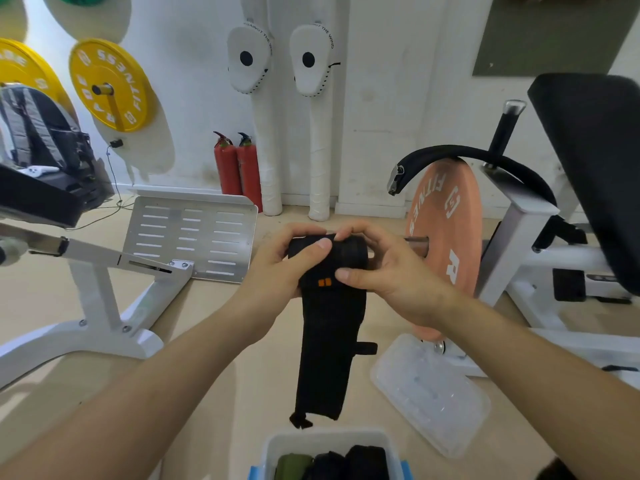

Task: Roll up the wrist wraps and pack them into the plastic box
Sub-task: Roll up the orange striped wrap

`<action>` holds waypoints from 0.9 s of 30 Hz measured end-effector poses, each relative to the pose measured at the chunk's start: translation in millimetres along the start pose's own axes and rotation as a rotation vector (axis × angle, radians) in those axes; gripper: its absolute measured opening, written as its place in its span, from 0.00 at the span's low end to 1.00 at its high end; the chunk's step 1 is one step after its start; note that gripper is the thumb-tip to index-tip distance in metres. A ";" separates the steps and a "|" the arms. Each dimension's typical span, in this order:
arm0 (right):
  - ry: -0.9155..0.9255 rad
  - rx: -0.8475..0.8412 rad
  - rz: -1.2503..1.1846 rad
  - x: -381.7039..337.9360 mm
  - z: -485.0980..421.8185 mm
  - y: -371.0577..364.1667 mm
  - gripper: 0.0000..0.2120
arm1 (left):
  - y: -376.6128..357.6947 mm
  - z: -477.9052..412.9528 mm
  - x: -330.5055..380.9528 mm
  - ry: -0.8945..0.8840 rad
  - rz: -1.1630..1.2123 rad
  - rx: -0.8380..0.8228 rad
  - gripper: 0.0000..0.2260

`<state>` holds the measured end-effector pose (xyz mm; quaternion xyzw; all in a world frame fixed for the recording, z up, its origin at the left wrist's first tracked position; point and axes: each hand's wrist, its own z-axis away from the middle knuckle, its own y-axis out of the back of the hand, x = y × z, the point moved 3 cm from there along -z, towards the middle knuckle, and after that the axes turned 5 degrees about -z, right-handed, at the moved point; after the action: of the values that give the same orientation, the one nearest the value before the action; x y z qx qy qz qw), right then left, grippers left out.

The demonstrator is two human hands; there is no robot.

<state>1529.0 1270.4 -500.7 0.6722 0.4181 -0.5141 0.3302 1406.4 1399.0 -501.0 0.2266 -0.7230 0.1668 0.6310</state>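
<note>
Rolls (329,464) already fill part of your plastic box (270,445), while your left hand (280,261) and right hand (384,268) grip a black wrist wrap (325,341) only partly rolled.

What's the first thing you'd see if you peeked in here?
Right in the middle, the left hand and right hand hold a black wrist wrap, rolled at the top with its tail hanging down. Below it, a plastic box already holds a green roll and black rolls. A yellow weight plate hangs on the wall at the left.
</note>
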 end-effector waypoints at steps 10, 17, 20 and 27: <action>-0.217 -0.003 -0.119 -3.9 -3.4 1.0 0.24 | 6.0 5.4 10.4 -0.214 -0.177 0.140 0.21; -0.190 -0.015 -0.103 -2.9 -4.4 3.3 0.22 | 3.0 2.4 6.1 -0.327 -0.346 0.127 0.31; -0.147 -0.013 -0.143 -3.5 -4.3 8.2 0.22 | 3.2 0.0 5.7 -0.276 -0.335 0.092 0.34; -0.049 0.057 -0.096 0.3 -5.6 12.6 0.23 | -0.2 -2.9 -0.6 0.155 -0.120 -0.094 0.20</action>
<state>1542.7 1269.9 -499.4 0.6477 0.4270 -0.5572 0.2960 1409.0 1400.5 -501.2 0.2261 -0.6642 0.1115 0.7038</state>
